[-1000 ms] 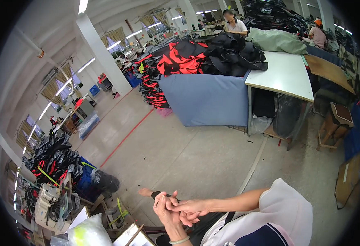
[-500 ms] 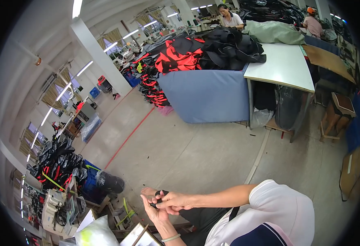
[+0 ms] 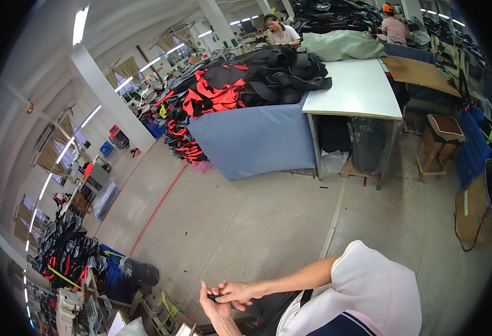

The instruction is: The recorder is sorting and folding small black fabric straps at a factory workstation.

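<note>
In front of my body, low in the picture, my hands come together around a small black piece (image 3: 218, 298), mostly covered by fingers; its kind does not show. My left hand (image 3: 210, 305) is palm up with one finger stretched upward, the black piece lying against its fingers. Across it reaches my right hand (image 3: 238, 292), its fingers closed over the same piece. Both hands touch each other. Below them are my dark trousers (image 3: 271, 308).
Lower left stand a sewing machine (image 3: 66, 311), a blue crate (image 3: 114, 274) and a black bin-like bundle (image 3: 140, 273). Ahead, a white-topped table (image 3: 355, 89) adjoins a blue padded panel (image 3: 254, 140) with red and black fabric (image 3: 215, 92) heaped behind. A stool (image 3: 441, 143) is right. Two people sit farther back.
The view has shifted, so the table and fabric heap appear farther left. My hands sit slightly lower in the picture, still together, and less of the black piece shows between the fingers.
</note>
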`<state>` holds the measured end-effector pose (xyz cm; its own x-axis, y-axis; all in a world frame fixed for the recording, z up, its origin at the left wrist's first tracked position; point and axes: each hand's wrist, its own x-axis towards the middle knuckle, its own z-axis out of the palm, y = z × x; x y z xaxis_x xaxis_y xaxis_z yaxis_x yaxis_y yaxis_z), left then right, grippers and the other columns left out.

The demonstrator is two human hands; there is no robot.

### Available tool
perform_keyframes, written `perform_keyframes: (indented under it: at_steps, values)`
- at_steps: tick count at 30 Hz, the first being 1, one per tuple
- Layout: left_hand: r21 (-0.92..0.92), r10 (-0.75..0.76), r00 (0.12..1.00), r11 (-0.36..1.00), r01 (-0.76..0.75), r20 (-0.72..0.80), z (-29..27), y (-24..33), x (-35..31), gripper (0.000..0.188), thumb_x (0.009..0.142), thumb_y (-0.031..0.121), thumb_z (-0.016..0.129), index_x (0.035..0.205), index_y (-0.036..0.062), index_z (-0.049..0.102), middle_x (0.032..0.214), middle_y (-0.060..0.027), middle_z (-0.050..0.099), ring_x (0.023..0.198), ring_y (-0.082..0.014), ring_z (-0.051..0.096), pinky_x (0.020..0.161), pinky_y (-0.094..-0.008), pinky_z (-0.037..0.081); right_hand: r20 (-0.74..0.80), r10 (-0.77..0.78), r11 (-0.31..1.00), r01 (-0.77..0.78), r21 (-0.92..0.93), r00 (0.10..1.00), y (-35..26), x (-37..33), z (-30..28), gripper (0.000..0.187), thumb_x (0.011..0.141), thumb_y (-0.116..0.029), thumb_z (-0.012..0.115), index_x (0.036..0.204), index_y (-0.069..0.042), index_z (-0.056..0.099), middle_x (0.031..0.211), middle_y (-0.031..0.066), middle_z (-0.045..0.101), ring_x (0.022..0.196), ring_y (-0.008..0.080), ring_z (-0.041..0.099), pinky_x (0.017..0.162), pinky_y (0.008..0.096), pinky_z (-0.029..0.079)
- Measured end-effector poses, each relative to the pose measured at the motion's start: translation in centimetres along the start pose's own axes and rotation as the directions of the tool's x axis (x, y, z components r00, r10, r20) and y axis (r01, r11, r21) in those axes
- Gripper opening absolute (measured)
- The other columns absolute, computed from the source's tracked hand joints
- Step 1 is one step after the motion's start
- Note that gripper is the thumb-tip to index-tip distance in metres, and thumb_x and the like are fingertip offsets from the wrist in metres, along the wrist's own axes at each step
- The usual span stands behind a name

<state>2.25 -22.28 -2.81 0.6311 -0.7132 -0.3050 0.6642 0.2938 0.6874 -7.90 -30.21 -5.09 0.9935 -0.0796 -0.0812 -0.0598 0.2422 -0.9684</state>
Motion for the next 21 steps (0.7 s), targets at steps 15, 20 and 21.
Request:
perform_keyframes:
  at_steps: [15,20,21]
  values:
    - [-0.301,0.055,0.987,0.948,-0.100,-0.152,0.3,-2.5,0.4,0.042,0.087,0.028,0.061,0.055,0.0133,0.039,0.048,-0.0022,0.042,0.056,-0.0212,0.051,0.079,-0.0443,0.047,-0.386,-0.723,0.578,0.196,-0.792,0.573,2.9,-0.5,1.7,0.016,0.081,-0.019,0.064,0.076,-0.004,0.064,0.065,0.0111,0.063,0.055,0.0218,0.062,0.047,0.0341,0.044]
    - [-0.021,0.105,0.994,0.994,-0.106,-0.041,1.1,-1.5,-0.2,0.037,0.087,0.025,0.060,0.059,0.0127,0.041,0.049,-0.0031,0.043,0.051,-0.0215,0.050,0.077,-0.0460,0.049,-0.259,-0.500,0.812,0.344,-0.471,0.826,2.2,-0.2,0.4,0.023,0.091,-0.025,0.054,0.088,-0.006,0.068,0.062,0.0075,0.059,0.049,0.0155,0.055,0.045,0.0296,0.043]
    - [0.012,0.123,0.992,0.992,-0.123,0.020,1.2,-1.1,-0.5,0.036,0.088,0.025,0.060,0.060,0.0123,0.041,0.050,-0.0036,0.044,0.052,-0.0220,0.050,0.077,-0.0467,0.049,-0.250,-0.487,0.821,0.340,-0.458,0.837,1.4,-0.6,0.5,0.023,0.091,-0.025,0.054,0.088,-0.006,0.068,0.062,0.0075,0.059,0.049,0.0155,0.055,0.045,0.0296,0.043]
